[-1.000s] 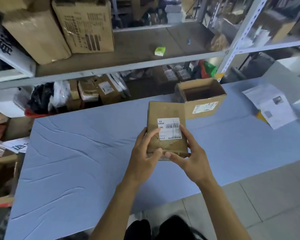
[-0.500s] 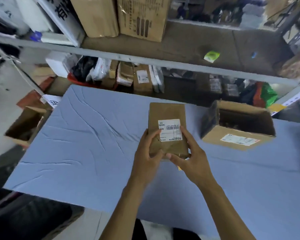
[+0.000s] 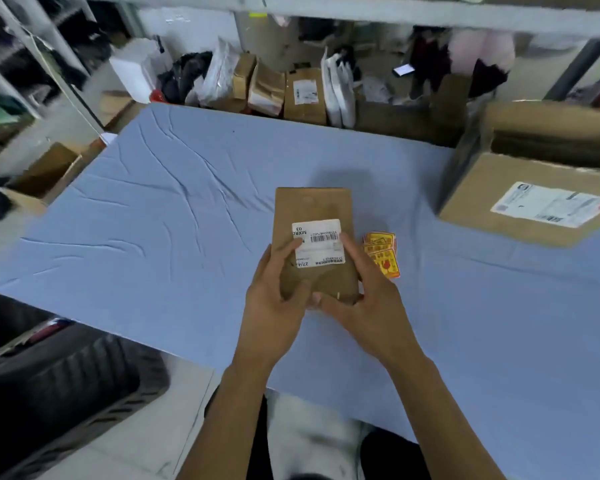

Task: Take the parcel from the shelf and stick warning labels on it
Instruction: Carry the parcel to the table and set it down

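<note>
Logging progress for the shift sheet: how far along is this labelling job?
Fetching looks done: the brown paper parcel is off the shelf, over the blue table. In hand: left hand and right hand both grip it. Left: the orange-yellow warning labels lie beside it; only a white barcode sticker shows on the parcel.

Bare forearms (image 3: 232, 403), no sleeves; dark trousers (image 3: 388, 455).

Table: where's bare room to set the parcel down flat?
The left half of the blue table is bare, from the parcel out to the left edge. The strip beyond the parcel is free too. Right is crowded: orange labels beside the right hand, then the open box.
</note>
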{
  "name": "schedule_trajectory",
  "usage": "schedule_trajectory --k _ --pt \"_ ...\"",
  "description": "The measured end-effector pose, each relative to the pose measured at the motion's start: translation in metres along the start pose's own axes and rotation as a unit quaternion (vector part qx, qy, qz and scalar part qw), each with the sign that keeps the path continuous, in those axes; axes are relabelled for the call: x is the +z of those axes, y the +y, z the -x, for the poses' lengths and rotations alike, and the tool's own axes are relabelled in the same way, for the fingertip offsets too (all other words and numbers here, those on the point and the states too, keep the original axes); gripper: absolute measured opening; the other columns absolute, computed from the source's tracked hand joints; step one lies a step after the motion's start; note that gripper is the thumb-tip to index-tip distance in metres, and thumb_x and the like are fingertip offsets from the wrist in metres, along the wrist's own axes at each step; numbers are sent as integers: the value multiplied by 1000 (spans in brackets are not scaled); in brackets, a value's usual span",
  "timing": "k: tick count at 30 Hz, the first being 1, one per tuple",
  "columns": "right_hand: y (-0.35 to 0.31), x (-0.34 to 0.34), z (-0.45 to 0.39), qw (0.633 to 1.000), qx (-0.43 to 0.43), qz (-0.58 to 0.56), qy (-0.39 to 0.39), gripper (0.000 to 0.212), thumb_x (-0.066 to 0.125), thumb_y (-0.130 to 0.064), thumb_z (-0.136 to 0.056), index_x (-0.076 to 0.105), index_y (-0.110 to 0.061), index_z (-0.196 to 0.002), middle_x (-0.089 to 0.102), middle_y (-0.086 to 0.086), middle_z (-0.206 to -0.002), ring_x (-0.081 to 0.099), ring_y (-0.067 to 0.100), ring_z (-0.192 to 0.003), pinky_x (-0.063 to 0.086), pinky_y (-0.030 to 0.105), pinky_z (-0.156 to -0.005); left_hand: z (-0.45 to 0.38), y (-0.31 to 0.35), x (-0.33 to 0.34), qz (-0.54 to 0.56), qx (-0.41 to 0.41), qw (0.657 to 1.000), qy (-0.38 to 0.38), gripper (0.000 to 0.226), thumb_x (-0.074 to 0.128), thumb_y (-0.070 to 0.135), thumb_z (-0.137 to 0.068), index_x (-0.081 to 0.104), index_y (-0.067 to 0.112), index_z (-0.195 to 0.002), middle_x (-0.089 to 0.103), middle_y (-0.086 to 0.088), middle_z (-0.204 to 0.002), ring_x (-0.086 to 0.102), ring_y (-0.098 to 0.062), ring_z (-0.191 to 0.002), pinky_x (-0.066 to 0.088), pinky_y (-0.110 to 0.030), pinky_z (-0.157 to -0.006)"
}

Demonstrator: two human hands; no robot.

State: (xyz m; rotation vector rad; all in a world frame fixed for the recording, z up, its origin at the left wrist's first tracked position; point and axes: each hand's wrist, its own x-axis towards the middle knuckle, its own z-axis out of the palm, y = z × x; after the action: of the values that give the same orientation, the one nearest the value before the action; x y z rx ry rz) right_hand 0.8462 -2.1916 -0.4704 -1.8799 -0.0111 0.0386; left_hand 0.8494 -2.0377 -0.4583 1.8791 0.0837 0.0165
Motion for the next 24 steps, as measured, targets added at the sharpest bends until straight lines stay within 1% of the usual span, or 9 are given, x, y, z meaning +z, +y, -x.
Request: schedule_trajectory --k 5,7,10,13,15,17,20,22,24 --pt "36 20 20 998 -56 17 22 70 71 -34 -83 36 -44 -143 58 -17 -132 60 -5 -112 53 31 -96 18 -44 7 -34 83 994 54 40 60 15 -93 61 30 -130 53 2 -132 50 24 -100 38 4 -84" --pt "39 28 24 997 -62 13 38 67 68 -39 -83 35 -45 -142 58 -16 -134 59 -3 -115 50 32 -101 29 -53 8 -45 105 990 80 37 61 21 -94 60 25 -131 43 -4 -142 48 20 -107 41 -3 -93" --pt "35 36 25 997 -66 34 38 65 64 -41 -82 37 -47 -140 59 -17 -133 57 1 -119 48 38 -104 52 -71 10 -65 124 989 55 59 64 25 -82 47 35 -138 22 -10 -151 38 -4 -131 40 -33 -111" --pt "28 47 21 994 -73 59 47 67 66 -49 -79 39 -44 -140 59 -14 -133 57 5 -120 47 37 -105 51 -77 15 -98 107 988 55 85 74 36 -68 31 48 -141 7 -12 -156 30 -33 -141 38 -38 -113" --pt "29 55 19 993 -67 78 58 72 68 -51 -77 39 -40 -142 53 -7 -136 53 7 -122 43 31 -106 42 -75 16 -105 82 987 90 90 79 39 -65 29 46 -140 1 -13 -159 27 -39 -141 37 -40 -110" --pt "32 58 16 993 -75 78 47 72 64 -55 -77 39 -41 -143 50 0 -137 55 8 -117 44 29 -103 28 -77 7 -113 81 985 104 90 81 43 -62 30 48 -136 7 -11 -156 34 -38 -136 43 -42 -106" --pt "45 47 -1 985 -117 92 83 70 67 -33 -87 32 -41 -147 43 4 -137 58 19 -115 49 32 -98 2 -86 -23 -90 118 987 56 92 85 35 -57 37 48 -134 24 -4 -142 45 -27 -129 46 -35 -104" --pt "51 35 -15 975 -130 130 121 83 72 -27 -85 23 -47 -148 28 6 -152 38 24 -138 41 35 -108 -14 -94 -49 -61 138 988 2 91 84 29 -54 44 46 -134 33 1 -141 48 -18 -129 43 -33 -109" --pt "51 27 -29 974 -129 151 110 91 77 -25 -80 20 -49 -147 18 7 -160 23 20 -146 28 29 -114 -29 -99 -71 -17 146 987 -69 91 85 18 -56 48 42 -136 43 4 -145 51 -13 -129 45 -35 -108"
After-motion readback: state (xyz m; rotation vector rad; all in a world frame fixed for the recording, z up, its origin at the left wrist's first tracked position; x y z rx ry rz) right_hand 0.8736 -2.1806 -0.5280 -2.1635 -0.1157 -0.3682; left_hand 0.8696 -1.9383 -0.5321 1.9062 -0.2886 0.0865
